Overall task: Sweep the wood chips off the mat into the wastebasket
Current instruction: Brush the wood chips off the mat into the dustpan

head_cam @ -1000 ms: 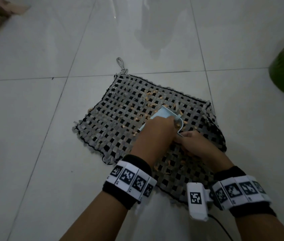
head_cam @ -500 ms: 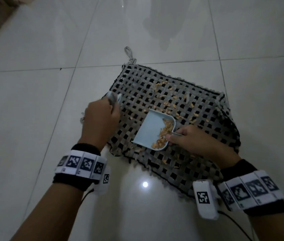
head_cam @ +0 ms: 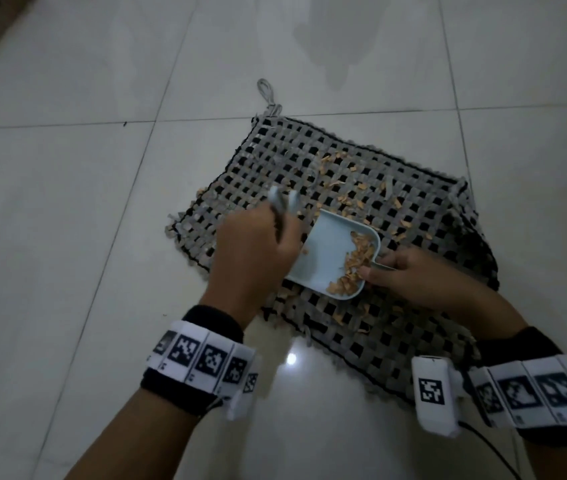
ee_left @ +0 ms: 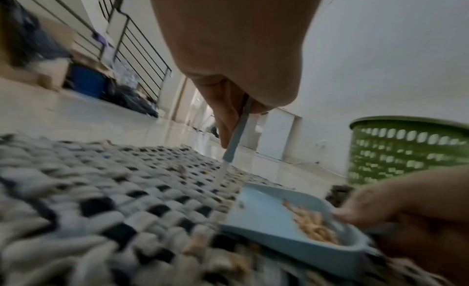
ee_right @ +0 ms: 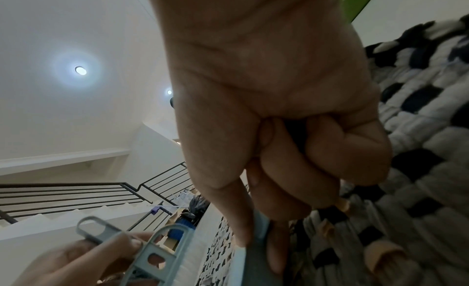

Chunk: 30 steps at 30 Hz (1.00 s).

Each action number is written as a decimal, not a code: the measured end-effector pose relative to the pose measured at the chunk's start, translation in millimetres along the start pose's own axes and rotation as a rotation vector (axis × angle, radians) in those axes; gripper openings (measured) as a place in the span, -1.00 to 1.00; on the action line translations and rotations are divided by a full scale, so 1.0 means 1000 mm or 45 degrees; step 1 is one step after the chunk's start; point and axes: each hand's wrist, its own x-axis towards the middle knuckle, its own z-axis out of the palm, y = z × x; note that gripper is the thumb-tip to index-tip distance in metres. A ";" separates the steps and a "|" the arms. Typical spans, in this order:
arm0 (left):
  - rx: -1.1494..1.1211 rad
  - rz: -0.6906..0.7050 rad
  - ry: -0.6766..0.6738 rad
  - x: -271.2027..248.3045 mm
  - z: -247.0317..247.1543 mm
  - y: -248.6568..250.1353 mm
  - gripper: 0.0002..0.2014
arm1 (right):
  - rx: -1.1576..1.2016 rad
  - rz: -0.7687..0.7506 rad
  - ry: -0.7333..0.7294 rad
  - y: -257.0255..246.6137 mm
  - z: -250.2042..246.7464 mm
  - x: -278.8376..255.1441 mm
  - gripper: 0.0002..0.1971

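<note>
A grey-and-black woven mat (head_cam: 310, 161) lies on the tiled floor with tan wood chips (head_cam: 341, 183) scattered over its far half. My right hand (head_cam: 403, 277) grips the handle of a pale blue dustpan (head_cam: 327, 251) resting on the mat, with a pile of chips along its rear wall. My left hand (head_cam: 254, 251) grips a small grey-blue brush (head_cam: 284, 200) at the pan's open left edge; in the left wrist view the brush (ee_left: 234, 141) points down at the mat. The green perforated wastebasket (ee_left: 406, 149) stands beyond the mat to the right, out of the head view.
Glossy white floor tiles (head_cam: 67, 237) surround the mat. A hanging loop (head_cam: 266, 93) sticks out from the mat's far corner. A black stair railing (ee_left: 142, 55), cardboard boxes, a blue bin and dark bags (ee_left: 132, 101) line the far left wall.
My left hand with the brush has come from the mat's left edge back to the dustpan's open side. The right hand still holds the dustpan, which holds chips.
</note>
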 end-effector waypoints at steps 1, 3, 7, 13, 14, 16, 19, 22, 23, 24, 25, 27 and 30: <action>0.033 -0.048 0.052 0.004 -0.005 -0.007 -0.66 | 0.005 0.002 0.003 0.000 0.001 -0.001 -0.60; 0.160 -0.155 0.103 0.011 -0.008 -0.021 -0.63 | 0.035 0.028 -0.012 0.000 0.003 0.000 -0.60; 0.376 -0.181 -0.077 0.003 0.007 -0.030 -0.68 | 0.062 0.040 -0.027 -0.002 0.003 -0.002 -0.64; 0.164 0.035 -0.179 -0.019 0.011 0.004 -0.68 | 0.059 0.037 -0.023 -0.001 0.003 -0.001 -0.62; 0.075 -0.005 -0.146 -0.017 0.006 0.004 -0.68 | 0.060 0.039 -0.023 0.000 0.003 -0.001 -0.61; -0.006 -0.088 -0.026 -0.008 -0.007 -0.006 -0.73 | 0.052 0.043 -0.020 0.000 0.004 -0.001 -0.57; 0.127 -0.210 0.069 0.010 -0.018 -0.033 -0.71 | 0.055 0.046 -0.034 0.001 0.005 -0.001 -0.55; 0.264 -0.273 -0.017 0.019 -0.012 -0.047 -0.62 | 0.054 0.053 -0.049 -0.001 0.004 -0.003 -0.57; 0.266 -0.260 -0.066 0.019 -0.009 -0.047 -0.63 | 0.055 0.056 -0.050 -0.001 0.004 -0.003 -0.59; 0.255 -0.231 -0.111 0.017 -0.007 -0.044 -0.63 | 0.058 0.058 -0.052 -0.002 0.004 -0.003 -0.61; 0.245 -0.198 -0.158 0.015 -0.005 -0.043 -0.63 | 0.063 0.061 -0.051 -0.002 0.003 -0.003 -0.62; 0.201 -0.183 -0.236 0.015 -0.008 -0.042 -0.64 | 0.061 0.063 -0.048 -0.002 0.003 -0.003 -0.61; 0.180 -0.223 -0.169 0.027 -0.019 -0.044 -0.66 | 0.067 0.072 -0.035 0.000 0.004 -0.002 -0.62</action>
